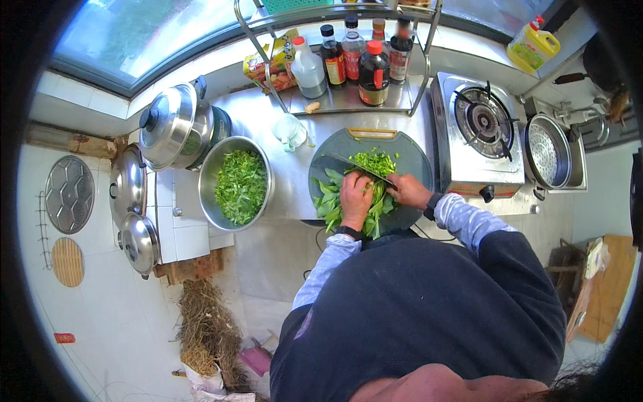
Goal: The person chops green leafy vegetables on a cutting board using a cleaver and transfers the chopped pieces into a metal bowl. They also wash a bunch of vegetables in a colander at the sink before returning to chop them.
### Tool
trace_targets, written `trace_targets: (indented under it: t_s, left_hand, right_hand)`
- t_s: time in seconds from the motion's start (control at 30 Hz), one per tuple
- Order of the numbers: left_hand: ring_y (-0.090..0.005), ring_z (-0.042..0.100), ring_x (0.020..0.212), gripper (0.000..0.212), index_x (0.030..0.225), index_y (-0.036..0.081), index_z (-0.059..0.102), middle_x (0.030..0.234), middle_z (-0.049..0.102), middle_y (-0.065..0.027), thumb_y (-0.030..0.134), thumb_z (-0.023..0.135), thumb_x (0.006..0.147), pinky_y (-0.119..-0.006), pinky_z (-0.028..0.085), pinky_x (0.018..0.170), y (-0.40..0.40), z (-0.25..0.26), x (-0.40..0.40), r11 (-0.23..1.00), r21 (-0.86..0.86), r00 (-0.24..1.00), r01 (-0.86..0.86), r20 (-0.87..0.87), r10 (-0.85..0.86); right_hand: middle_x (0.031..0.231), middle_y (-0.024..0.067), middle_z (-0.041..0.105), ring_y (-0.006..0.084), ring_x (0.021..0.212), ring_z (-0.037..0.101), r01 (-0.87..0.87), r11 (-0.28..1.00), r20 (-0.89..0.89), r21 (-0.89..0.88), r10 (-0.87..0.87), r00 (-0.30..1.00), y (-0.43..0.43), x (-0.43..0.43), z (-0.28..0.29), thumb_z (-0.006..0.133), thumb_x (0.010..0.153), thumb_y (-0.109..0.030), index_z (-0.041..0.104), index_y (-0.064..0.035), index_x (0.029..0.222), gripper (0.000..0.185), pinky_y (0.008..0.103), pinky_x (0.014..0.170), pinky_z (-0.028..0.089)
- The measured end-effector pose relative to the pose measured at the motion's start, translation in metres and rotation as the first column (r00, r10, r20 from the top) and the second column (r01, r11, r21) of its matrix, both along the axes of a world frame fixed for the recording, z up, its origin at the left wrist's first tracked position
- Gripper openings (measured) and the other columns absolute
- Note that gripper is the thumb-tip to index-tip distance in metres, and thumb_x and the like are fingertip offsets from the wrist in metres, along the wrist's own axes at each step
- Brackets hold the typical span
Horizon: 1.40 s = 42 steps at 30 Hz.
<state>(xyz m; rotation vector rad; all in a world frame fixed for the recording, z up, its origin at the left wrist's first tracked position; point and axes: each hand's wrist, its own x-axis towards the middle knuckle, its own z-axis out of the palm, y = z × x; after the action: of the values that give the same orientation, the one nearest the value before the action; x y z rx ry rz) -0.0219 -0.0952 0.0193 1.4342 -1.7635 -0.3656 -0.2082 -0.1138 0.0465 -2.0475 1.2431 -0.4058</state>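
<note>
On a dark round cutting board (pixel 416 166) lie leafy greens (pixel 329 193) with long stems and a pile of chopped green pieces (pixel 374 162). My left hand (pixel 356 198) presses down on the bunch of stems, fingers curled close to the blade. My right hand (pixel 409 191) grips a kitchen knife (pixel 362 169) at its handle end; the blade lies across the bunch, between the chopped pile and the uncut leaves. To the left, a steel bowl (pixel 203 191) holds cut greens (pixel 241 187).
A gas stove (pixel 447 125) stands right of the board, beside a perforated steamer pan (pixel 548 148). Behind are a metal rack with several sauce bottles (pixel 374 75) and a glass mug (pixel 290 131). A lidded steel pot (pixel 168 125) stands behind the bowl.
</note>
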Motion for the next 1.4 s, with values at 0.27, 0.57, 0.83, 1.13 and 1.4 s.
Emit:
trace_targets:
  t_s: [0.27,0.57,0.83,1.13,1.4]
  left_hand:
    - [-0.0373,0.049,0.105,0.028,0.098,0.009,0.060,0.110,0.051,-0.0175,0.014,0.069,0.071,-0.046,0.042,0.088,-0.011,-0.004,0.021,0.957,0.279,0.996,0.078,0.027,-0.090]
    - [-0.0360,0.050,0.102,0.036,0.101,0.007,0.060,0.108,0.053,-0.0158,0.007,0.069,0.066,-0.042,0.044,0.086,0.008,0.010,0.006,0.989,0.145,0.997,0.005,0.078,-0.016]
    - [-0.0368,0.051,0.096,0.037,0.096,0.002,0.055,0.102,0.055,-0.0159,0.005,0.070,0.062,-0.043,0.045,0.081,0.007,-0.001,0.005,0.992,0.130,0.988,0.008,0.155,-0.028]
    - [-0.0353,0.051,0.096,0.025,0.089,0.005,0.058,0.101,0.056,-0.0136,0.007,0.070,0.067,-0.043,0.044,0.082,0.015,-0.004,0.003,1.000,0.007,0.996,0.030,0.088,-0.030]
    - [-0.0350,0.052,0.099,0.027,0.090,0.004,0.060,0.104,0.056,-0.0143,0.004,0.069,0.065,-0.042,0.045,0.084,0.017,-0.004,0.004,1.000,-0.027,0.995,-0.016,0.097,0.019]
  right_hand:
    - [0.064,0.0245,0.055,0.0435,0.062,0.056,0.053,0.998,0.133,-0.032,-0.048,0.990,0.025,-0.025,0.058,0.066,0.085,-0.024,0.055,0.0027,0.097,0.031,0.0474,0.053,0.041]
    - [0.065,0.0257,0.055,0.0458,0.066,0.056,-0.056,0.993,-0.076,0.103,0.064,0.995,0.041,-0.036,0.075,0.063,0.087,-0.026,0.050,0.0037,0.090,0.033,0.0512,0.058,0.043]
    - [0.075,0.0277,0.059,0.0455,0.075,0.058,-0.061,0.979,-0.144,0.193,0.090,0.985,0.017,-0.023,0.055,0.066,0.082,-0.022,0.052,0.0046,0.086,0.030,0.0507,0.064,0.045]
    - [0.076,0.0256,0.060,0.0439,0.072,0.059,0.004,0.998,-0.112,0.067,0.003,0.994,0.006,0.002,0.001,0.068,0.080,-0.024,0.054,0.0006,0.089,0.029,0.0509,0.064,0.046]
    - [0.069,0.0268,0.056,0.0460,0.070,0.057,-0.049,0.995,-0.012,0.086,0.051,0.999,0.026,-0.020,0.076,0.067,0.082,-0.021,0.051,0.0035,0.089,0.030,0.0510,0.061,0.044]
